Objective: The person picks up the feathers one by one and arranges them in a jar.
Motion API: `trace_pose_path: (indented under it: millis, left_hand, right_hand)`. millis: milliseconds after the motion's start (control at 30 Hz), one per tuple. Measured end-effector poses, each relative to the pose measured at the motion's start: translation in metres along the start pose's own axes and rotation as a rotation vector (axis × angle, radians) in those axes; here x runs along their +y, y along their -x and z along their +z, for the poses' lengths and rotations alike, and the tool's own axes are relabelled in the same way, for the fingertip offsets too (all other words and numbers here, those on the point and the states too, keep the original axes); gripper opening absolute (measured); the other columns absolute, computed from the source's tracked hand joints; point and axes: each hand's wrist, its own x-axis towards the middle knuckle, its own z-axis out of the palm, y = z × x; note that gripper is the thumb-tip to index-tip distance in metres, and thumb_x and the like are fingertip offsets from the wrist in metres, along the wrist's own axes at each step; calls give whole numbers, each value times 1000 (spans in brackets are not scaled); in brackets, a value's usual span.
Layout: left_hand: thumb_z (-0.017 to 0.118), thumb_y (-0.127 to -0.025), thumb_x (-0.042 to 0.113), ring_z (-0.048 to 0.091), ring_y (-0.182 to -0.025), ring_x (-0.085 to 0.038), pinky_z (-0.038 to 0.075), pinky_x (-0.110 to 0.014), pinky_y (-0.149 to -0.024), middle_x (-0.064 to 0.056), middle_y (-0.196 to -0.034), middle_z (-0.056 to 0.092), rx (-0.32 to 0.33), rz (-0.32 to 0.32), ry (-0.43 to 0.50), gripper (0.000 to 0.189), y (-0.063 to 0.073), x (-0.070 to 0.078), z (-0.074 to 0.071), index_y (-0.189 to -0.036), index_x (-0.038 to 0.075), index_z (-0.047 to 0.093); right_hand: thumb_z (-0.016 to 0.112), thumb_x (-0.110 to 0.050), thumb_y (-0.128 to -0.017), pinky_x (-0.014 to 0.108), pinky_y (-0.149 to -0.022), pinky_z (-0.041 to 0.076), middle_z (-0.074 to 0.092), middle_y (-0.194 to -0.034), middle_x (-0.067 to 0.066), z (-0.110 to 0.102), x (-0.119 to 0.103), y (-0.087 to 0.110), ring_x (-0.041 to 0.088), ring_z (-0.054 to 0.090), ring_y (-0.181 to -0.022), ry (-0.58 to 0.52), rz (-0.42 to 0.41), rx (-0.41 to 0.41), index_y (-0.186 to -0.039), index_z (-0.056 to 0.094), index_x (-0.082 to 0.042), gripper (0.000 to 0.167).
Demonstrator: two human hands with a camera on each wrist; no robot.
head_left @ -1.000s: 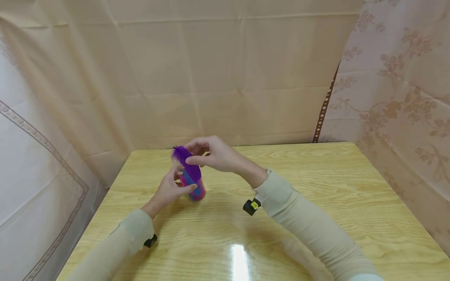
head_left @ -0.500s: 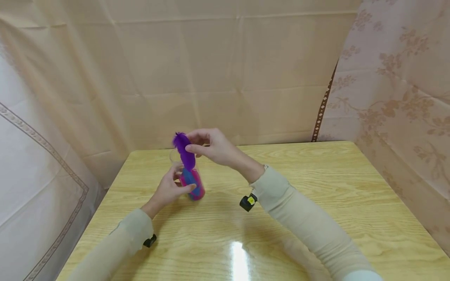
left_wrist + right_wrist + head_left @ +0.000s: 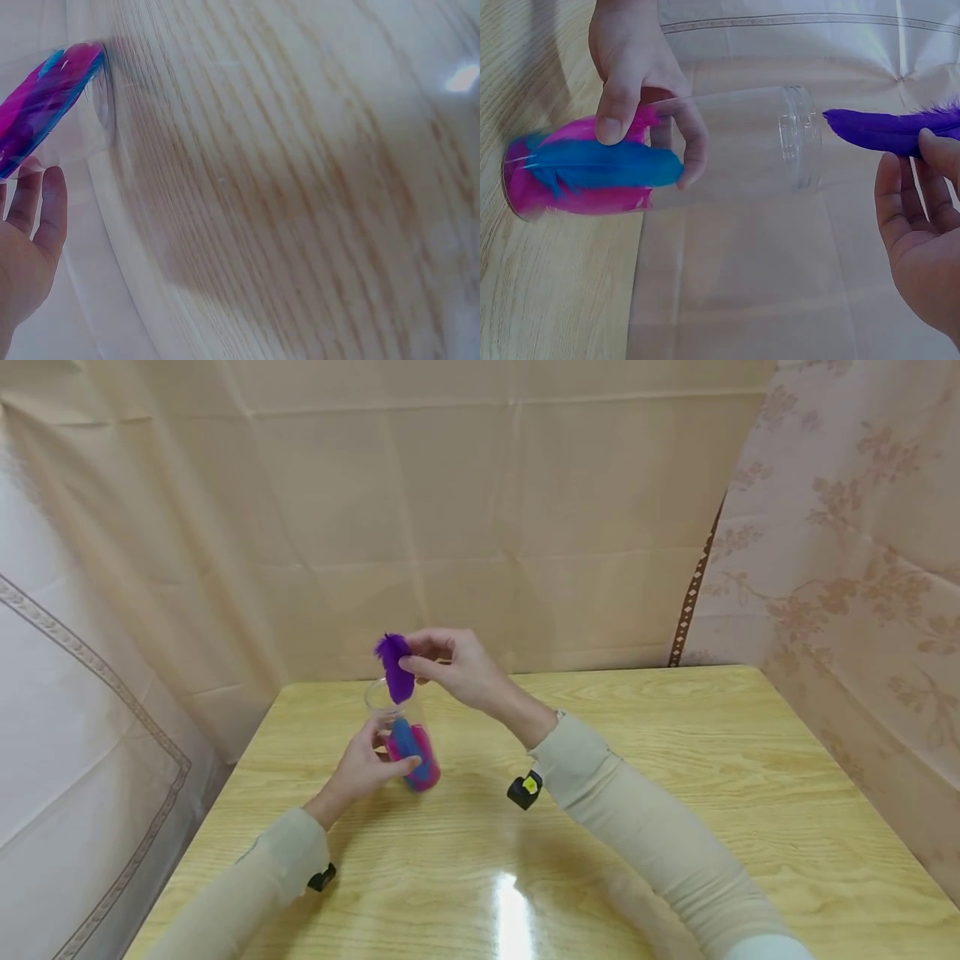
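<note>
A clear, lidless jar [image 3: 735,150] stands upright on the table, gripped around its lower half by my left hand [image 3: 367,766]. Inside it lie pink feathers [image 3: 577,196] and a blue feather [image 3: 604,163], plain to see through the wall in the right wrist view. My right hand [image 3: 461,668] pinches a purple feather [image 3: 397,668] between thumb and fingers. That feather's lower tip is just above the jar's mouth, its fluffy end up. In the left wrist view the left fingers [image 3: 52,206] are beside the jar's wall, with the pink, blue and purple colours showing through it.
The wood-grain table [image 3: 637,777] spreads around both arms, with a bright light reflection near its front. Beige cloth [image 3: 480,527] hangs right behind the table's back edge. Patterned cloths hang at the left and right sides. Each wrist wears a small black camera [image 3: 524,789].
My right hand has risen with the purple feather, which was down at the jar and is now over its mouth. The left hand has kept its hold on the jar.
</note>
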Motion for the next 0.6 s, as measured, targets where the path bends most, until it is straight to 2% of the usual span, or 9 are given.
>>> trace_pose_path:
  millis: [200, 300, 600]
  left_hand:
    - [86, -84, 21, 62, -104, -32, 56, -44, -88, -14, -130, 55, 2, 1, 27, 77, 1, 0, 1, -148, 17, 42]
    - [86, -84, 23, 62, -103, -31, 55, -44, -88, -14, -130, 54, 1, -1, 22, 77, 1, -1, 2, -148, 17, 42]
    - [87, -84, 23, 62, -101, -30, 55, -44, -87, -15, -129, 54, 17, 9, 3, 78, 0, -4, 0, -147, 14, 42]
  right_hand:
    - [68, -4, -97, 39, -78, 59, 75, -101, 10, 4, 6, -4, 24, 69, -84, 13, -27, 11, -114, 71, 4, 18]
    - [68, -4, -97, 38, -77, 59, 75, -100, 9, 5, 10, -5, 25, 69, -83, 25, -32, 4, -113, 72, 3, 18]
    - [71, -7, -95, 30, -80, 55, 75, -99, 8, 8, 20, -8, 15, 67, -88, 159, -7, -17, -115, 73, 1, 21]
